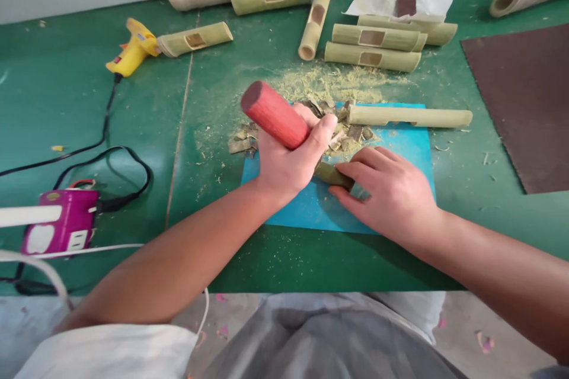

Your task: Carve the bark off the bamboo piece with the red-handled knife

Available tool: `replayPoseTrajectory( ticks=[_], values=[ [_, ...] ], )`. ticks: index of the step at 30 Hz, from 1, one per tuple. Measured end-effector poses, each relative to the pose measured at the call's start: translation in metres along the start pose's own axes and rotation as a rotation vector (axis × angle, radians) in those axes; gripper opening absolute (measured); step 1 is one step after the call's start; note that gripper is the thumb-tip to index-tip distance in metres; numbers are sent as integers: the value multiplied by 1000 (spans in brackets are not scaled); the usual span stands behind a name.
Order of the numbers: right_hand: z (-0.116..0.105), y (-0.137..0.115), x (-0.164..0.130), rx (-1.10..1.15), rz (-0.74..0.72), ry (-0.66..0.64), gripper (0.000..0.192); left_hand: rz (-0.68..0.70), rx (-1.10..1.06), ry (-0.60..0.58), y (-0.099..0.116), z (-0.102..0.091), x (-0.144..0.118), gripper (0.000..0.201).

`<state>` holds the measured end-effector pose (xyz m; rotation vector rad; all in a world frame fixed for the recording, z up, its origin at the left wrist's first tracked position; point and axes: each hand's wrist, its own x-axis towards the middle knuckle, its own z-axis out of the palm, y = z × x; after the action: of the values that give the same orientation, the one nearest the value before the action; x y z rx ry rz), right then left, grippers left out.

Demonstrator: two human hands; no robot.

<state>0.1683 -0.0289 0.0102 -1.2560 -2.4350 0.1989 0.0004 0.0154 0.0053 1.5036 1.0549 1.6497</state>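
The left hand [288, 160] grips a red tool handle [273, 113]; the right hand [391, 192] presses flat on a bamboo piece [331, 174]. A slipped blade could cut those fingers.

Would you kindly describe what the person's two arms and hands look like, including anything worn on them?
Both the left hand and the right hand are bare: no gloves, rings, watch or wristband visible. Forearms are uncovered; a white sleeve begins near the left upper arm.
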Motion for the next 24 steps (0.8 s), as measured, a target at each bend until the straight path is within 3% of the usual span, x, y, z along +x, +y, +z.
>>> replayPoseTrajectory(
  ticks=[5,10,16,21,24],
  values=[
    [-1,0,0,9,6,13,21,21,147,-49,2,-3,-1,36],
    [4,0,2,19,-5,42,24,155,168,-114,-6,-7,0,36],
    [8,0,4,12,-62,100,23,203,191,-121,-13,-8,0,37],
    [9,-3,3,30,-87,91,22,157,151,-173,-9,-8,-1,44],
    [11,-4,3,52,-104,85,19,57,92,-152,-6,-7,-3,47]
  ],
)
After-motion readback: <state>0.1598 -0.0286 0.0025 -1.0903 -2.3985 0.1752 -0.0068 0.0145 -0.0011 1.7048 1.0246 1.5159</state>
